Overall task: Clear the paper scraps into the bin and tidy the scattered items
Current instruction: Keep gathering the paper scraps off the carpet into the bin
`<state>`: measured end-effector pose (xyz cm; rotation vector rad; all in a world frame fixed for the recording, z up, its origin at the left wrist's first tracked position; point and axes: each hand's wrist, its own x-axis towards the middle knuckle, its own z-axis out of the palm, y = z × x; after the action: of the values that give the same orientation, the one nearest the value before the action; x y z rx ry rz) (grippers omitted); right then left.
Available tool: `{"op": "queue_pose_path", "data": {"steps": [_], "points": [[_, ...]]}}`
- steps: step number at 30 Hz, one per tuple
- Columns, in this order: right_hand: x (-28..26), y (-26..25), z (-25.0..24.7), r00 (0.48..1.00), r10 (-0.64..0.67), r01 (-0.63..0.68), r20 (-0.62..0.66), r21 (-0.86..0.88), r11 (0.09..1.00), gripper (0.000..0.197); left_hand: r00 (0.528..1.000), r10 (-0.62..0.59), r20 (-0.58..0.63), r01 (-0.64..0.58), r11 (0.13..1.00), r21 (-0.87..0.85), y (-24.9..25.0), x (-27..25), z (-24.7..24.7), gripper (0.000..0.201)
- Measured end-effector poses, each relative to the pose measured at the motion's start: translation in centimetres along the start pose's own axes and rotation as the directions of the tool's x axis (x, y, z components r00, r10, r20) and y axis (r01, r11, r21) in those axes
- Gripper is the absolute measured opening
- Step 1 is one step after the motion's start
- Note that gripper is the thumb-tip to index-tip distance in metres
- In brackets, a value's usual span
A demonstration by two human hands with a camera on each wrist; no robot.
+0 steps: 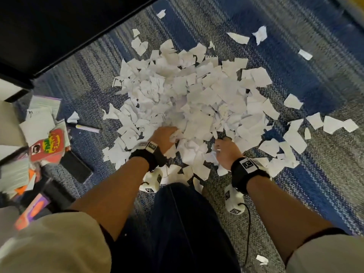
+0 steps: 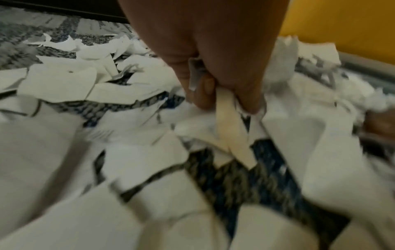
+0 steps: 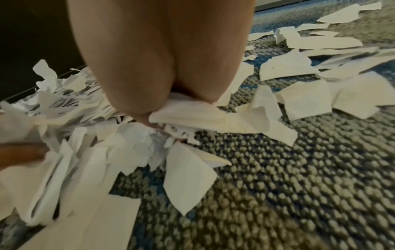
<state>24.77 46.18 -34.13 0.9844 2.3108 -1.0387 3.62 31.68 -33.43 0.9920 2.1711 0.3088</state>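
A large heap of torn white paper scraps covers the blue-grey carpet in front of me. My left hand is sunk into the heap's near edge, its fingers curled round a bunch of scraps. My right hand is beside it at the near right edge, gripping crumpled scraps. The left wrist view shows paper strips pinched between the curled fingers. In the right wrist view the palm hides the fingers. No bin is visible in any view.
Scattered items lie at the left: a red card box, stacks of cards, a black phone and a pen. Dark furniture stands at the far left. Loose scraps lie further out. My knee is below.
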Motion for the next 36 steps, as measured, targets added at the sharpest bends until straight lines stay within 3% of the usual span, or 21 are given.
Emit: {"op": "queue_pose_path", "data": {"steps": [4,9,12,15,17,19,22,26,31,36], "points": [[0.1,0.0,0.1,1.0,0.002,-0.002,-0.002,0.001,1.0,0.021,0.962,-0.042,-0.269,-0.004,0.986,-0.168,1.7,0.9,-1.3,0.042],[0.1,0.1,0.3,1.0,0.01,-0.01,-0.005,0.019,1.0,0.015,0.922,-0.135,-0.363,-0.005,0.933,-0.359,5.3,2.4,-1.1,0.05],[0.1,0.2,0.3,1.0,0.02,-0.02,0.003,0.032,0.999,0.019,0.93,-0.179,-0.32,0.014,0.89,-0.455,6.7,3.1,0.1,0.081],[0.1,0.1,0.3,1.0,0.015,-0.015,0.0,0.044,0.999,0.02,0.956,-0.18,-0.232,0.086,0.927,-0.365,7.0,4.0,1.4,0.097],[0.2,0.1,0.4,1.0,0.018,-0.018,0.0,0.066,0.998,0.018,0.975,-0.185,-0.126,0.15,0.958,-0.243,7.0,4.6,2.0,0.093],[0.3,0.2,0.5,1.0,0.028,-0.028,0.001,0.081,0.996,0.016,0.981,-0.166,-0.1,0.143,0.969,-0.201,6.9,4.9,2.4,0.086],[0.4,0.2,0.6,0.999,0.041,-0.043,0.024,0.087,0.995,0.012,0.987,-0.113,-0.113,0.084,0.969,-0.234,7.1,4.6,3.0,0.071],[0.4,0.3,0.7,0.999,0.035,-0.035,-0.004,0.114,0.993,0.018,0.987,-0.09,-0.135,0.04,0.942,-0.334,8.0,3.7,3.5,0.067],[0.4,0.5,0.6,1.0,0.001,-0.002,0.007,0.109,0.994,0.019,0.984,-0.157,-0.081,0.138,0.969,-0.207,8.8,4.0,2.9,0.04],[0.2,0.2,0.5,1.0,0.01,-0.01,0.003,0.095,0.995,0.017,0.973,-0.225,-0.054,0.191,0.914,-0.359,8.4,1.2,0.6,0.034]]}}
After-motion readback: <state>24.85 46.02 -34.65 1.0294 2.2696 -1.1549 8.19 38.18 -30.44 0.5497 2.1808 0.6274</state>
